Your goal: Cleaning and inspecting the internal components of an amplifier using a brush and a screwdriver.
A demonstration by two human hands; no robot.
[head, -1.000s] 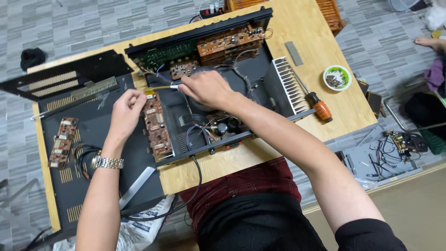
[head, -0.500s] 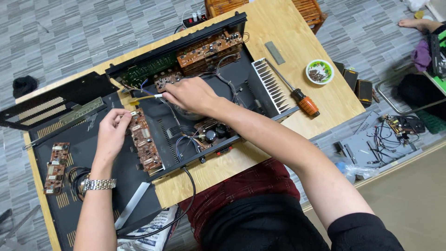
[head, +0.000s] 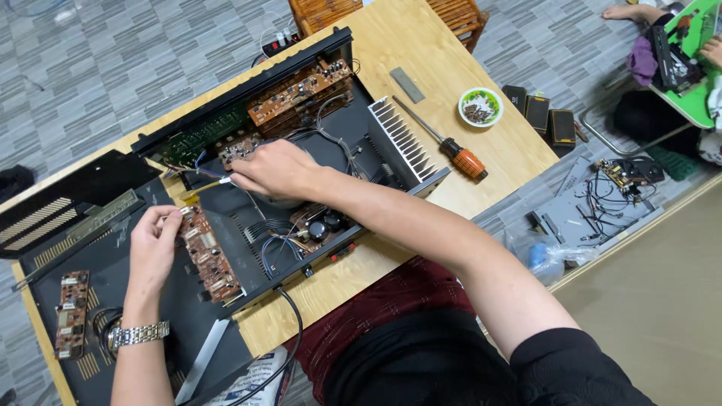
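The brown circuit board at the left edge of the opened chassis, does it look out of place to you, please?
Yes. The brown circuit board stands tilted at the chassis edge, not flat inside, steadied by the left hand. The right hand holds a yellow-handled tool nearby. Another small board lies loose on the removed black cover.

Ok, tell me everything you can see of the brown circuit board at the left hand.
The brown circuit board is a long narrow strip, thickly set with small components, reddish brown. It stands tilted along the left edge of the open black chassis, running from upper left to lower right. The left hand grips its upper end with the fingertips. The right hand holds a yellow-handled tool just above it.
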